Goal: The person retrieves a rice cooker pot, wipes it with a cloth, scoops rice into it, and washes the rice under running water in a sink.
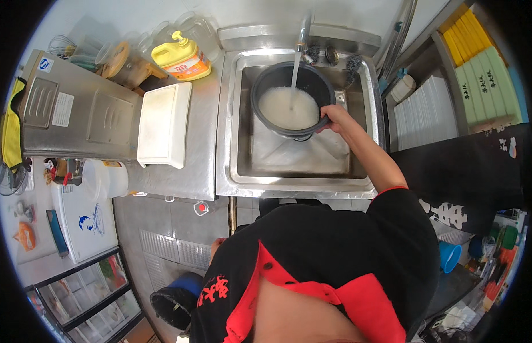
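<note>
My right hand (336, 119) grips the right rim of a deep dark pot (267, 121), its fingers closed over the edge. The pot is tilted a little inside the steel sink (300, 178). Cloudy whitish water (286, 110) lies in it; what is under the surface I cannot make out. From the tap (303, 34) a stream of water falls into the pot. Only a small part of my left hand (217, 247) shows, low beside my body, and its fingers are hidden.
Left of the sink, a white plastic lid or tray (165, 123) and a yellow pump bottle (182, 55) stand on the steel counter. Dark scrubbers (354, 62) lie at the sink's back right corner. Shelves on the right hold stacked white containers (427, 114). A dark bin (172, 306) stands below left.
</note>
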